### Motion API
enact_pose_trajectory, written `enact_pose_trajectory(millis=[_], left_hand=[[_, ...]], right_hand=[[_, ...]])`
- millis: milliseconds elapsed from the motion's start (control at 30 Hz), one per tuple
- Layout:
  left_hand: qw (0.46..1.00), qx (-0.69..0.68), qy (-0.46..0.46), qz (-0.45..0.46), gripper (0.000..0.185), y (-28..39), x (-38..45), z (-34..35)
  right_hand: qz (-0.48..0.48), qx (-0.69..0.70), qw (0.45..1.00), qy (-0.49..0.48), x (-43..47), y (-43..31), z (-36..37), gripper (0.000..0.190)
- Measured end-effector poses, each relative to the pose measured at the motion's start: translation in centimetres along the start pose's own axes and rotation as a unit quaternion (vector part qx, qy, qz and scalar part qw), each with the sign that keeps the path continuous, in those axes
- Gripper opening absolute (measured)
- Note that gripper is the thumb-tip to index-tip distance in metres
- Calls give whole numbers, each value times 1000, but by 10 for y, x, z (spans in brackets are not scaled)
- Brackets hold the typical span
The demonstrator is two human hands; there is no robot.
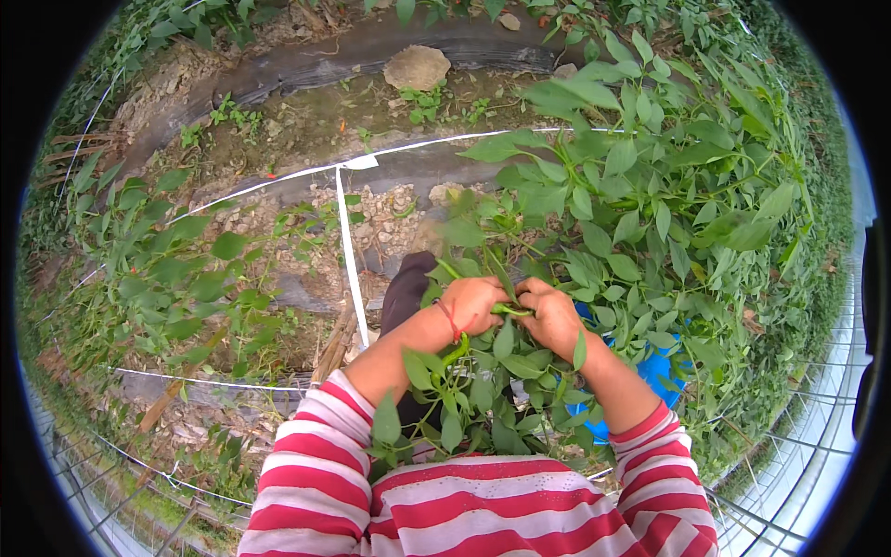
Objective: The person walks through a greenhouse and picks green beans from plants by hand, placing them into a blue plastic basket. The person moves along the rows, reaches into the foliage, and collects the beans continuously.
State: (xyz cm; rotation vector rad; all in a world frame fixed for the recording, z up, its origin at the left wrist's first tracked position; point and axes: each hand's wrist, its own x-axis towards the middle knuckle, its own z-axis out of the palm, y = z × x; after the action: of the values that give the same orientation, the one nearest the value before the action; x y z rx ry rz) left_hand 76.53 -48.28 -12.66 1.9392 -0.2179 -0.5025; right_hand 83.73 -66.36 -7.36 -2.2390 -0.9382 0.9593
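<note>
My left hand (476,306), with a red cord at the wrist, is closed around a green chili pepper (511,309) that sticks out towards my right hand. Close beside it, my right hand (555,319) pinches among the pepper plant's stems and leaves at the pepper's other end; its fingertips are partly hidden. Another slim green pepper (447,269) shows just above my left knuckles, and whether it is held I cannot tell. Below my left wrist a curled green pepper (457,352) hangs among leaves (522,365) that reach up to my striped shirt.
Dense pepper plants (626,209) fill the right side. Behind the foliage near my right forearm is a blue plastic container (658,376), partly covered. White strings (431,144) and a white strap (351,261) run across the left. A stone (418,67) lies beyond, near black plastic mulch (480,52).
</note>
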Motion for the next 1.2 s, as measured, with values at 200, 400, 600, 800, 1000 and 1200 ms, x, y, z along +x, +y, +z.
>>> enact_pose_trajectory(millis=[200,400,600,800,1000,1200], left_hand=[[969,247,-19,-16,21,40,-1,-20],[957,287,31,-27,9,71,-28,-70],[935,-81,316,-138,24,20,-40,-148],[896,-122,311,-291,24,-63,22,-146],[978,-28,163,-128,26,-94,87,-34],[981,-45,179,-65,27,-91,108,3]], right_hand=[[14,29,993,115,-1,-28,-1,16],[-118,71,988,72,23,-28,-32,33],[202,-71,975,67,87,32,-50,48],[233,-181,955,-26,132,81,5,36],[237,203,945,94,103,126,29,28],[113,190,962,160,91,116,26,24]])
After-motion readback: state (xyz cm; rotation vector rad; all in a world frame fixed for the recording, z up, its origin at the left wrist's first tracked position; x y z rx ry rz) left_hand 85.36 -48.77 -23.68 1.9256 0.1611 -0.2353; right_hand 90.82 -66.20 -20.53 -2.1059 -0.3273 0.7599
